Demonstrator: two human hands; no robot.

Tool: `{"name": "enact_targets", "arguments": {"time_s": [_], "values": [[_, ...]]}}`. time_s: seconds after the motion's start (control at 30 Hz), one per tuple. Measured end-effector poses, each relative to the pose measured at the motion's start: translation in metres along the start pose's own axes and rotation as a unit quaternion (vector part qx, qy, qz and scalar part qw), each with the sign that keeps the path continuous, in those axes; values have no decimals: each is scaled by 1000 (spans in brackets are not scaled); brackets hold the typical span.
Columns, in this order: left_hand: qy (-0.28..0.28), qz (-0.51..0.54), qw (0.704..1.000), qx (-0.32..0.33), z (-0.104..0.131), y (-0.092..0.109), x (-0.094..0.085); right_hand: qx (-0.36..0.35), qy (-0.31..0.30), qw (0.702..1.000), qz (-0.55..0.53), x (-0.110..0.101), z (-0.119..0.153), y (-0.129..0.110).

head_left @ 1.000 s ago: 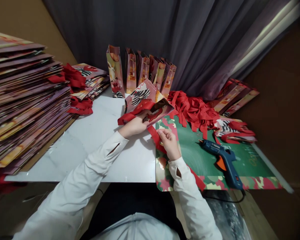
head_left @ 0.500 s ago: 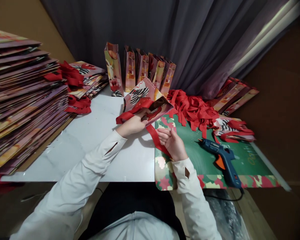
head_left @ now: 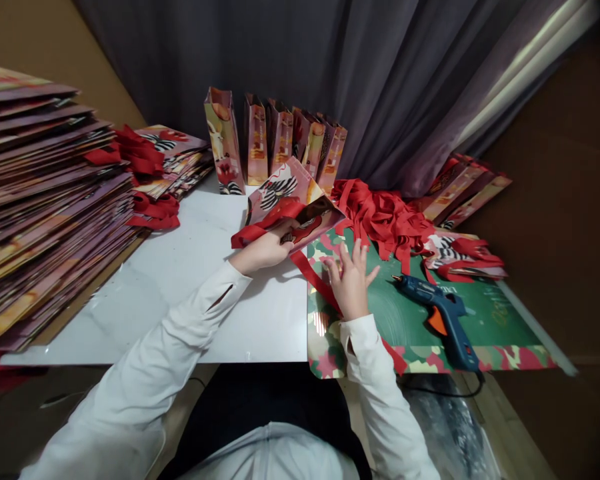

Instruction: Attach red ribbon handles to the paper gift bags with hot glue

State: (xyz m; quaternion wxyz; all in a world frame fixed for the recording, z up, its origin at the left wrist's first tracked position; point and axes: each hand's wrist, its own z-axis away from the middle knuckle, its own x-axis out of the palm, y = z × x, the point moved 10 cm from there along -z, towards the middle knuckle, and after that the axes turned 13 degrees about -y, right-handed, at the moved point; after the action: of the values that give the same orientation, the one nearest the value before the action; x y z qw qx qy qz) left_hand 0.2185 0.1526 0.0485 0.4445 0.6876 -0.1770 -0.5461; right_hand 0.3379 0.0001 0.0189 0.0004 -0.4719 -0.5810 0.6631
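My left hand [head_left: 269, 249] is closed on the edge of a printed paper bag [head_left: 280, 190], tilted with its mouth toward the right. A red ribbon [head_left: 314, 277] lies across the bag and trails down to the right, passing beneath my right arm. My right hand [head_left: 351, 279] has its fingers spread above the green mat, with nothing in it. Its fingertips are just below a heap of red ribbons [head_left: 380, 213]. To the right of that hand a blue glue gun [head_left: 443, 313] with an orange trigger lies on the mat.
Several upright paper bags [head_left: 225, 143] stand along the grey curtain. A tall pile of flat bags [head_left: 45, 220] fills the left side. Ribboned bags [head_left: 463, 255] lie at the right of the green mat [head_left: 485, 330], with more bags [head_left: 455, 190] leaning behind. The glue gun's cord hangs off the front edge.
My right hand has turned palm down, spread its fingers and moved slightly up toward the ribbon heap, away from the trailing ribbon. My left hand still holds the bag in about the same place.
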Motion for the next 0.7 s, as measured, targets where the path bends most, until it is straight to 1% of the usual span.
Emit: {"name": "enact_targets", "arguments": {"time_s": [0.07,0.1,0.13,0.2,0.3,0.37,0.4,0.47,0.57,0.63,0.7], "values": [[0,1,1000,-3,1,1,0,6,-68,991,-112,8,-3,2],[0,2,1000,-2,1,1,-1,15,-102,977,-187,12,-2,4],[1,3,1000,1,1,2,-1,27,-130,955,-264,14,1,6],[4,5,1000,3,1,3,-2,51,-166,900,-400,15,12,10],[4,15,1000,-9,0,-1,-3,48,-185,814,-548,2,38,11],[5,21,1000,-18,0,-2,-3,35,-171,774,-608,-15,57,15],[5,21,1000,-20,1,-1,-3,31,-160,761,-628,-23,66,19],[4,18,999,-27,3,2,-3,34,-131,748,-649,-40,85,29],[1,16,999,-36,7,7,-2,41,-82,753,-652,-63,111,50],[-3,17,999,-44,9,9,-2,42,-38,765,-642,-75,132,75],[-7,14,998,-52,9,9,-1,57,19,784,-618,-82,160,117]]}}
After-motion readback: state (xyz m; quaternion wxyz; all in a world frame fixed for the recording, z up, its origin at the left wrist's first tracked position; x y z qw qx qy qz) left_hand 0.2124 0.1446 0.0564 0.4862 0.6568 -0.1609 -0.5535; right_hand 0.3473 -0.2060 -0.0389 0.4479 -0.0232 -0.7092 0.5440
